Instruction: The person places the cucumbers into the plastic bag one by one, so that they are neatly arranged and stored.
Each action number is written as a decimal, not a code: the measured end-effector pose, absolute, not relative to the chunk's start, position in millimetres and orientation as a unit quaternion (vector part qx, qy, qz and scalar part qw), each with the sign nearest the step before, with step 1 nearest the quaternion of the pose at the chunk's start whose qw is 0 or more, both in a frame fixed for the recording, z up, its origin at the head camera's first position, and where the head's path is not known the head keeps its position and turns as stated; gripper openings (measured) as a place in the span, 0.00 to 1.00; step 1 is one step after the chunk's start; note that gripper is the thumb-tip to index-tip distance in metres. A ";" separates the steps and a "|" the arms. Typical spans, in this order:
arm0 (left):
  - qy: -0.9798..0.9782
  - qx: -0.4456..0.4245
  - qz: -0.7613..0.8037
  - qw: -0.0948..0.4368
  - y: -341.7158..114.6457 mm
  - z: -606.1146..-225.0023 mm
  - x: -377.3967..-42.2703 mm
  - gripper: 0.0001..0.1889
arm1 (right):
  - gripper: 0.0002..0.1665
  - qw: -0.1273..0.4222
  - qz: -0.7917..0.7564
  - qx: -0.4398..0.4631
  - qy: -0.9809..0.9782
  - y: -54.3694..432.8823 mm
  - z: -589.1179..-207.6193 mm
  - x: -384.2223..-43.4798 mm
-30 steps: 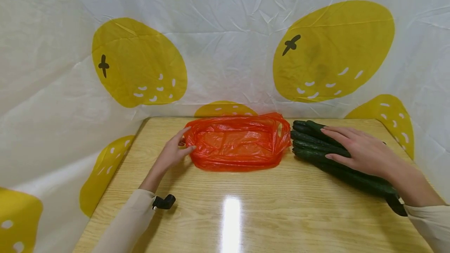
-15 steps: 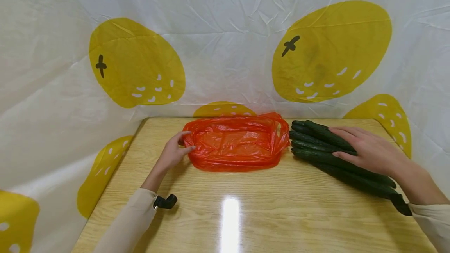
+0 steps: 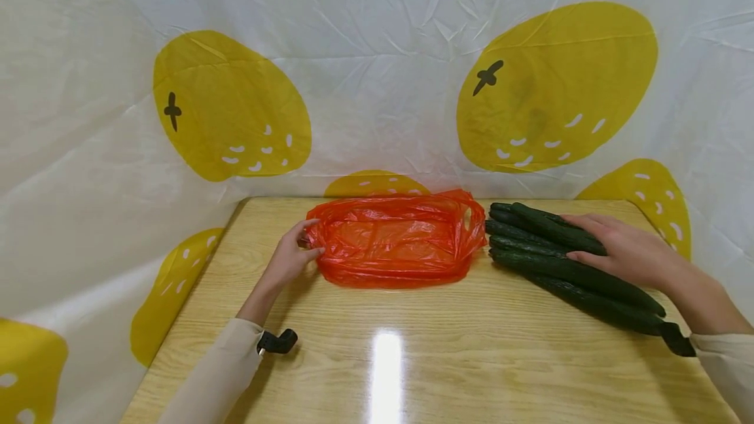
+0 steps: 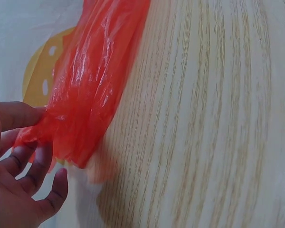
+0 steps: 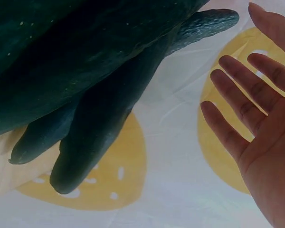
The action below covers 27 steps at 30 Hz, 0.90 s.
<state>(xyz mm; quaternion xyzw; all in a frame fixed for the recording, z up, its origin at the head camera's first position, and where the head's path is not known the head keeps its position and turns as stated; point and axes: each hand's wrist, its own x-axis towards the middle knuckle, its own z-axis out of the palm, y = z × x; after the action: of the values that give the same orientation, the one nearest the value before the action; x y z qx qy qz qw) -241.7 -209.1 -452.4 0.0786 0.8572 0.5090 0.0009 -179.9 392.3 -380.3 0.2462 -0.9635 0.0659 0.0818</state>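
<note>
A red plastic bag lies spread on the table with its mouth facing up and its rim rolled outward. At its left end, my left hand holds the bag's edge between thumb and curled fingers. In the left wrist view, my left hand has the red film between its thumb and fingers. Several dark green cucumbers lie in a pile to the right of the bag. Over their far side hovers my right hand. The right wrist view shows that hand with fingers extended, apart from the cucumbers.
The wooden table carries a bright light reflection near its front. A white cloth with yellow fruit prints hangs behind and at both sides. Black wrist cameras sit at both sleeves.
My right hand has shifted right along the cucumbers, uncovering more of them. The left hand's fingers have drawn in slightly at the bag's left end. Bag and cucumbers stay in place.
</note>
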 end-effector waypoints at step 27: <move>0.842 0.081 0.534 0.016 -214.1 -461.4 -246.4 0.39 | 0.38 0.063 0.112 0.264 -0.956 407.8 -404.4 -202.4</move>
<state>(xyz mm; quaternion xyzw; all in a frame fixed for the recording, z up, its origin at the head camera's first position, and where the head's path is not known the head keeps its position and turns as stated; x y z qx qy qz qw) -246.4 -214.1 -461.4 0.0812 0.8416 0.5337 0.0159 -202.4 407.8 -404.4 0.2635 -0.9561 0.1117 0.0630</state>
